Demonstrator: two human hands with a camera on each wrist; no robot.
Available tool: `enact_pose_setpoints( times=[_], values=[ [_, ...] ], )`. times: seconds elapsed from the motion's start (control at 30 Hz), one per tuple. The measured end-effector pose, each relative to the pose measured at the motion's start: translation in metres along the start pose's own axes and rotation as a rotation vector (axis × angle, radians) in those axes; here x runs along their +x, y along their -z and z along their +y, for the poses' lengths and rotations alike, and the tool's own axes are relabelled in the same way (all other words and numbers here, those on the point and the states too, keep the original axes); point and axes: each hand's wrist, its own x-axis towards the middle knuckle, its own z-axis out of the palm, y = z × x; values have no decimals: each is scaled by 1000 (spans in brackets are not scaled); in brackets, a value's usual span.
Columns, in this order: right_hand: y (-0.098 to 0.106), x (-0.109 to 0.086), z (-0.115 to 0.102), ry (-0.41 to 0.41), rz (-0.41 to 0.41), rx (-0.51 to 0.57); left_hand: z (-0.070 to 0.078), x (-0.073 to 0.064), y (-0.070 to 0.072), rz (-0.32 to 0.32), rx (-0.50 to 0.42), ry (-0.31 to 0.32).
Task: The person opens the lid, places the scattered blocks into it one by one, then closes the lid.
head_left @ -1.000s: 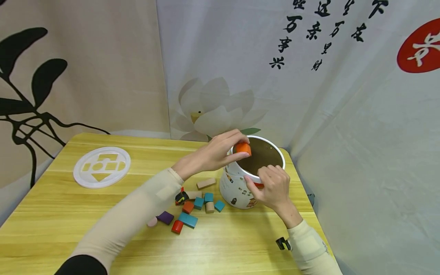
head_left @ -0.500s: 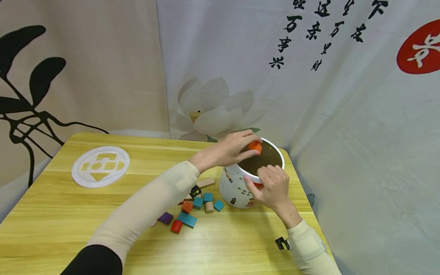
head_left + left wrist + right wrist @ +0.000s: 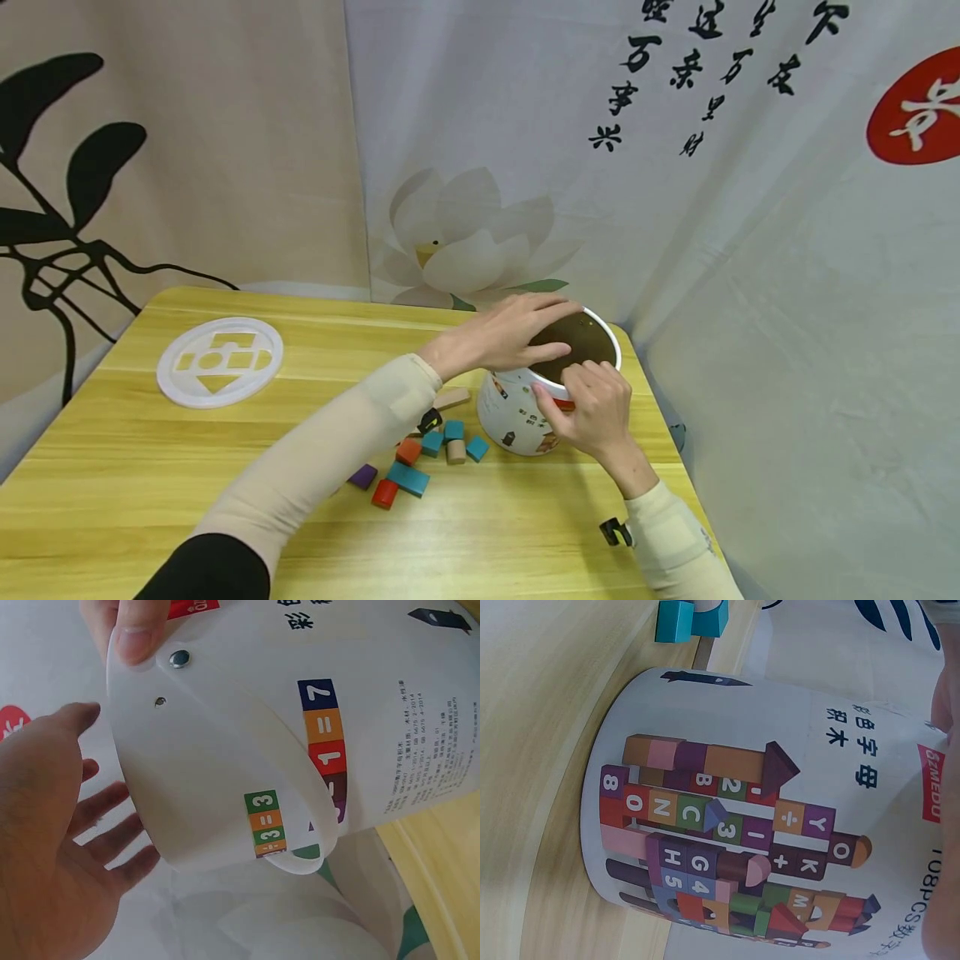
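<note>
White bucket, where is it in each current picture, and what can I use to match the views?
Head: the white bucket is right of centre, just below mid-height.
Left wrist: it appears sideways, from left of centre to the right edge, rim toward the left.
Right wrist: it appears sideways across the centre and right, base toward the left.
Shared landmark: the red label near the rim, beside the right hand.

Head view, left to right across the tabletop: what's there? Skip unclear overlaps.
White stencil disc → purple block → red block → long blue block → small tan block → rightmost blue block → white bucket.
</note>
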Motion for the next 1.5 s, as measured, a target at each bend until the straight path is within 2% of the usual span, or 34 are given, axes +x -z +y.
enact_pose_setpoints(
  times=[0.13,0.27,0.57,0.7,0.97,1.17,1.5],
  values=[
    [0,0,0,-2,-2,0,-2,-6,-1,-35,37,31],
    [0,0,-2,-7,-4,3,-3,-17,1,-60,21,71],
    [0,2,-3,-18,-12,1,-13,-58,9,-2,10,102],
    [1,2,-3,-22,-15,2,-21,-83,10,43,8,95],
    [1,0,-3,-40,-9,13,-36,-140,4,143,73,78],
    [1,-2,-2,-43,-19,11,-40,-184,-1,148,103,108],
    [0,-1,-1,-39,-15,9,-42,-254,-14,101,107,249]
  ],
)
